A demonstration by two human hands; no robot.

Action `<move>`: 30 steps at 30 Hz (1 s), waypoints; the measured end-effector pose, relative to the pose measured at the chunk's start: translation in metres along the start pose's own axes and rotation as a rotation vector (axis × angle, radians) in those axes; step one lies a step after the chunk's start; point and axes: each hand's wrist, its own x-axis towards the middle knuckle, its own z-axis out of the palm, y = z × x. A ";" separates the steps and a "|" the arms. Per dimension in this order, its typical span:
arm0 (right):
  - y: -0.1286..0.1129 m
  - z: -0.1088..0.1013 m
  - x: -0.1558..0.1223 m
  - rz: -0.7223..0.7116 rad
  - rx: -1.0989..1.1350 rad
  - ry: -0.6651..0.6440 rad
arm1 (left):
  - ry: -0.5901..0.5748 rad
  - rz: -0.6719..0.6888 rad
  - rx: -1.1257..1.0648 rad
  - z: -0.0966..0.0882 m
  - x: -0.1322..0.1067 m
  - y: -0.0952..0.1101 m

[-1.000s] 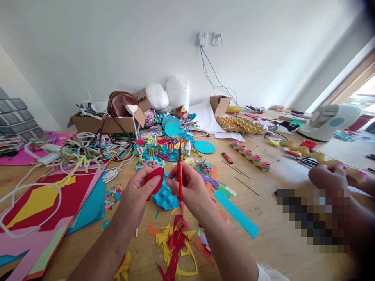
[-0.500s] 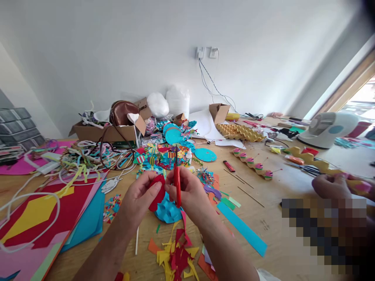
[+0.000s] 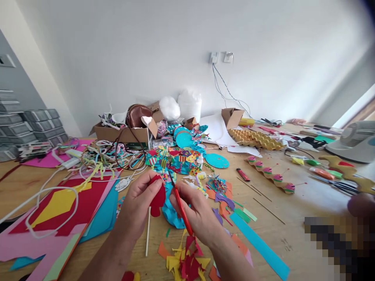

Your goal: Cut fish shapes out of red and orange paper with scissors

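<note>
My left hand (image 3: 144,192) pinches a piece of red paper (image 3: 157,199) with a curved edge, thumb in front. My right hand (image 3: 191,207) grips red-handled scissors (image 3: 183,210), their dark blades (image 3: 171,177) pointing up and away, just right of the paper and apart from it. Behind and below the hands lies a blue egg-carton piece (image 3: 173,212), partly hidden. Red and yellow paper scraps (image 3: 190,259) are heaped on the table beneath my right hand. A white stick (image 3: 147,234) lies below the red paper.
Coloured paper sheets (image 3: 58,210) and tangled cords (image 3: 99,156) cover the left side. A cardboard box (image 3: 117,134) stands at the back. Rightward lie a blue strip (image 3: 260,246), thin sticks (image 3: 268,210) and a decorated egg-carton strip (image 3: 272,175). Another person's hand (image 3: 361,205) is at far right.
The view has turned left. The scissors have tilted, their blades leaning left and handles swinging down to the right. The red paper has turned and shows more of its face.
</note>
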 end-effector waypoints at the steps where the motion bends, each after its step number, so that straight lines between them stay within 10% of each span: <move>1: -0.001 0.001 0.000 0.008 -0.016 -0.008 | 0.006 0.001 0.004 -0.001 0.000 0.002; 30: 0.000 0.001 -0.003 0.061 0.149 -0.125 | -0.096 -0.123 -0.009 0.000 -0.004 0.009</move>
